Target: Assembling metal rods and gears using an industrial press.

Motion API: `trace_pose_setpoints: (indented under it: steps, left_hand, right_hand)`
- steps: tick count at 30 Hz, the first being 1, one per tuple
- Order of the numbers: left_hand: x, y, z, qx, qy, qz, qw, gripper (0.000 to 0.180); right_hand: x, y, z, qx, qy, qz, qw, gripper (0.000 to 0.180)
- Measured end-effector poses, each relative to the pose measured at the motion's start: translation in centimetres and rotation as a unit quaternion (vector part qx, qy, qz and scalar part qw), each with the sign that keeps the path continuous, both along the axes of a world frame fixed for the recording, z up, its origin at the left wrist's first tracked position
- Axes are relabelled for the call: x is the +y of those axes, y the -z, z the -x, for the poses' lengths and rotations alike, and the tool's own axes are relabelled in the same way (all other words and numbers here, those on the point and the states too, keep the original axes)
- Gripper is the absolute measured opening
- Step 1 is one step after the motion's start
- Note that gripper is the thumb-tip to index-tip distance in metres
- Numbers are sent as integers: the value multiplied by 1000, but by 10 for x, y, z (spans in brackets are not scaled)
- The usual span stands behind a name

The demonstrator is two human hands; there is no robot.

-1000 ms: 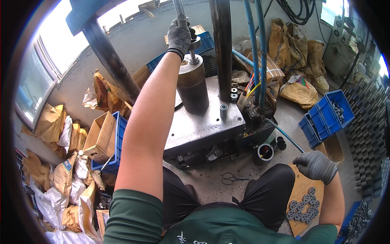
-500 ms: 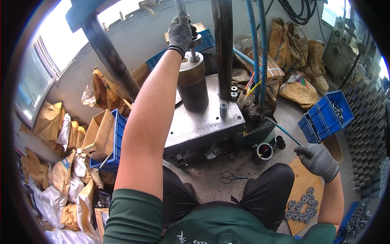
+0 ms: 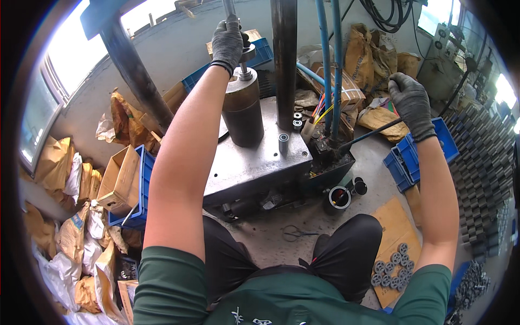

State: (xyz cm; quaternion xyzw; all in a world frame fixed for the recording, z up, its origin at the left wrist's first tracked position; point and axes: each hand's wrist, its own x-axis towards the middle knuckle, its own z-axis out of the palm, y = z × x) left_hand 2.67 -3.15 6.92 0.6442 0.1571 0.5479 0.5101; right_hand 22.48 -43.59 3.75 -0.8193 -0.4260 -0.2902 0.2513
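My left hand (image 3: pixel 227 43), in a grey glove, is closed round a metal rod (image 3: pixel 229 7) that rises above its fingers. Just under it a thick metal ring (image 3: pixel 248 52) and a shiny stem (image 3: pixel 245 72) stand on top of a dark upright cylinder (image 3: pixel 242 116). The far side of that grip is hidden. My right hand (image 3: pixel 411 100), also gloved, is raised at the right with fingers curled. A dark lever (image 3: pixel 374 132) slants up to the heel of this hand; its fingers are not wrapped round the lever.
The cylinder stands on a steel machine table (image 3: pixel 254 168) beside a dark column (image 3: pixel 284 65) and blue pipes (image 3: pixel 336 70). A small metal sleeve (image 3: pixel 283 143) is on the table. Blue crates (image 3: pixel 403 162) are at right; grey wheel-like parts (image 3: pixel 392 268) lie on cardboard (image 3: pixel 390 238); bags (image 3: pixel 70 227) pile at left.
My right hand has moved up, and the lever has swung upward with it. Its fingers have come off the lever's end. My left hand keeps its hold on the rod.
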Motion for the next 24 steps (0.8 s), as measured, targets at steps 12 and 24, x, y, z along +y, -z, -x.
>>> trace_pose_setpoints:
  steps: [12,24]
  left_hand:
    - [-125,67,93,-309,131,69,940,54]
    - [-155,279,163,-97,277,706,644,32]
  right_hand:
    - [-18,0,17,-1,19,18,1000,16]
    - [-69,60,189,-128,-199,118,964,26]
